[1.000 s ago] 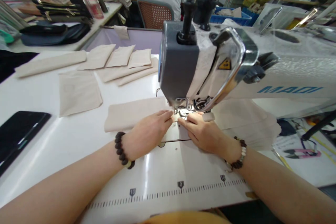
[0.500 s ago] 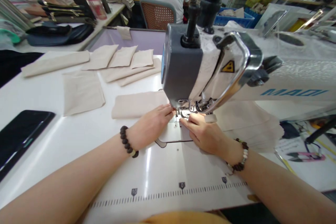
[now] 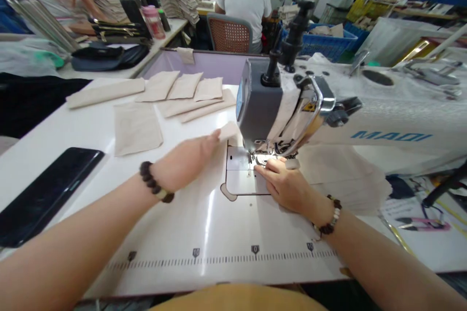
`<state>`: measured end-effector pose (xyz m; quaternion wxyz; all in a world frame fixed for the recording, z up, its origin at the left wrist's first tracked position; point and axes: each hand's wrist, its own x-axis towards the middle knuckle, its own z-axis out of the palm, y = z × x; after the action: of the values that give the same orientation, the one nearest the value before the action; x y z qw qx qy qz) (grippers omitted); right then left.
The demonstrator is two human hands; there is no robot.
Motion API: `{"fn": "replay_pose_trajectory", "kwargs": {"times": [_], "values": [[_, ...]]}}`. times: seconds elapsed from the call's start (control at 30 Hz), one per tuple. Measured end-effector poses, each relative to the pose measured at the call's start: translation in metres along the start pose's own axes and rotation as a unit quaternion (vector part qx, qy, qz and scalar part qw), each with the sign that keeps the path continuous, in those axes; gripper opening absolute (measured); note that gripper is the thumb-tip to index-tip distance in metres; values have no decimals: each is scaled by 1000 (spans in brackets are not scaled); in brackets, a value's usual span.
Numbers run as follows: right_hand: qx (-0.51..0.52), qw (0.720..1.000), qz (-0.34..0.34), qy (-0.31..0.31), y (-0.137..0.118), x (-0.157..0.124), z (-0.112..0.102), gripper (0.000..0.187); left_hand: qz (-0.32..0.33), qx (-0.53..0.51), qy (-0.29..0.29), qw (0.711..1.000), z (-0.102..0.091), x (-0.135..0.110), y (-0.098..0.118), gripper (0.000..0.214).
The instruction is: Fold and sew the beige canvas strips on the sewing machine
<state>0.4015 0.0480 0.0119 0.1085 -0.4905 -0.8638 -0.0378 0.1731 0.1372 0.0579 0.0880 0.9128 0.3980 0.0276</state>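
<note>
The left hand [image 3: 184, 163] reaches out flat, wrist low, its fingertips meeting a small beige cloth piece [image 3: 229, 131] beside the sewing machine head; whether it grips the cloth, I cannot tell. The right hand [image 3: 286, 183] is curled, its fingers [image 3: 264, 167] pressing down just beside the presser foot [image 3: 261, 159], and nothing held in them can be made out. Fingers that close to the needle are the main risk: if the machine ran, they could be pierced, and a loose cloth edge could feed in crooked or bunch.

The steel needle plate [image 3: 237, 168] lies bare and near the left hand. Around it the white bench [image 3: 189, 233] carries more beige cloth pieces [image 3: 137, 129], and a black phone [image 3: 47, 197] lies farther left. Pink-handled thread snips [image 3: 425, 224] lie at the right.
</note>
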Motion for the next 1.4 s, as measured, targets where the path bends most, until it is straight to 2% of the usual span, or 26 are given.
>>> {"fn": "replay_pose_trajectory", "kwargs": {"times": [0.03, 0.1, 0.13, 0.2, 0.23, 0.33, 0.37, 0.43, 0.5, 0.57, 0.67, 0.83, 1.07, 1.4], "values": [[1, 1000, -1, -1, 0, 0, 0, 29, -65, -74, 3, 995, -10, -3, -6, 52], [4, 1000, -1, -5, 1, 0, 1, 30, -68, -163, -6, 984, -23, -10, -14, 54], [7, 1000, 0, -7, 1, 0, 2, 30, -71, -244, 0, 967, -24, -14, -16, 54], [12, 1000, 2, -11, 2, 0, 2, 29, -85, -343, 0, 935, -13, -24, -19, 52], [12, 1000, 4, -12, 2, 0, 2, 29, -98, -337, 14, 936, -3, -30, -20, 51], [9, 1000, 2, -17, 1, 0, 1, 29, -103, -225, 76, 966, 28, -46, -17, 52], [8, 1000, 1, -17, 1, 0, 1, 29, -67, -160, 97, 980, 34, -50, -13, 47], [8, 1000, -5, -9, 2, 0, 2, 30, 45, -54, 104, 992, 40, -54, 2, 34], [18, 1000, -11, 6, 2, -1, 3, 30, 155, -5, 60, 986, 38, -51, 22, 28], [40, 999, -20, 21, 4, -3, 4, 28, 191, 18, 10, 981, 35, -43, 41, 21], [85, 994, -53, 32, 6, -6, 3, 26, 177, 40, -32, 983, 33, -25, 56, 23], [104, 990, -88, 26, 7, -10, -1, 29, 163, 44, -36, 985, 33, -4, 49, 21], [104, 992, -74, 6, 6, -8, 1, 30, 164, 9, -29, 986, 32, 7, 36, 17], [82, 996, -30, -21, 4, -6, -1, 27, 186, 2, 15, 982, 39, 16, 28, 19]]}}
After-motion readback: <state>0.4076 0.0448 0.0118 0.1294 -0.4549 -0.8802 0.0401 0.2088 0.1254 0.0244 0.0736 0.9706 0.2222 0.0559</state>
